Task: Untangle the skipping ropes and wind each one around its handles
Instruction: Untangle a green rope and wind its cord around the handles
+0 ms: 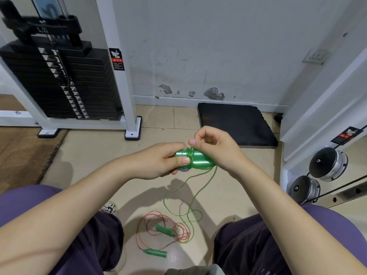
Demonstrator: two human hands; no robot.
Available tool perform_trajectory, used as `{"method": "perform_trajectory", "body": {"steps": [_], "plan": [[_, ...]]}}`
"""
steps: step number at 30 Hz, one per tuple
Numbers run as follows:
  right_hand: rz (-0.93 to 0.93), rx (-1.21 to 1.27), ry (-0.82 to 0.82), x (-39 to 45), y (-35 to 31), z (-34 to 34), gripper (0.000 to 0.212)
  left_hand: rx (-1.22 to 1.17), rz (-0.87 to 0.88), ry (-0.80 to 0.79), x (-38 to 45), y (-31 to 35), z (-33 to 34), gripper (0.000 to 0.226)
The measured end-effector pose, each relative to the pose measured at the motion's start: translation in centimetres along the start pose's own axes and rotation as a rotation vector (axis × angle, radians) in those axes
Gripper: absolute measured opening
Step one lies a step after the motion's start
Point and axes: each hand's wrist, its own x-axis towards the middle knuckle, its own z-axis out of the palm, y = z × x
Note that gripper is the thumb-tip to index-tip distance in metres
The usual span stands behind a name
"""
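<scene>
My left hand (158, 161) grips a pair of green handles (195, 159) held side by side, with green rope wound around them in several turns. My right hand (216, 147) sits over the handles' right end, thumb and fingers pinched on the green rope (183, 193). The loose rest of that rope hangs down to the floor in loops. On the floor between my knees lies a red rope (143, 229) in loose coils with two green handles (165, 230), (155, 253).
A white weight-stack machine (65, 82) stands at the back left. A black mat (236, 124) lies against the wall. Dumbbells (327, 163) sit on a rack at the right. My knees frame the floor space at the bottom.
</scene>
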Motion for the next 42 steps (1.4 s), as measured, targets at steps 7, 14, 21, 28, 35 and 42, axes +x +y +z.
{"method": "perform_trajectory", "body": {"steps": [7, 14, 21, 28, 35, 42], "plan": [[0.088, 0.236, -0.094, -0.3, -0.6, -0.2, 0.023, -0.134, 0.057, 0.160, 0.2, -0.5, -0.8, 0.025], [0.099, 0.263, -0.209, -0.6, -0.1, 0.8, 0.031, -0.361, 0.065, 0.513, 0.7, -0.2, -1.8, 0.016], [-0.090, -0.170, -0.055, -1.0, -0.9, 2.2, 0.020, 0.310, -0.277, 0.651, 1.1, -2.4, -3.9, 0.020], [-0.162, -0.208, 0.177, 0.3, -1.2, -0.3, 0.024, 0.092, 0.002, 0.029, 0.2, 0.2, -0.8, 0.030], [-0.005, 0.107, 0.040, 0.2, -0.5, -0.7, 0.011, 0.010, 0.077, 0.104, -0.2, 0.2, -0.2, 0.018], [0.059, 0.139, 0.013, -0.3, -1.0, -0.5, 0.021, -0.043, 0.092, 0.224, -0.1, 0.0, -1.0, 0.013]]}}
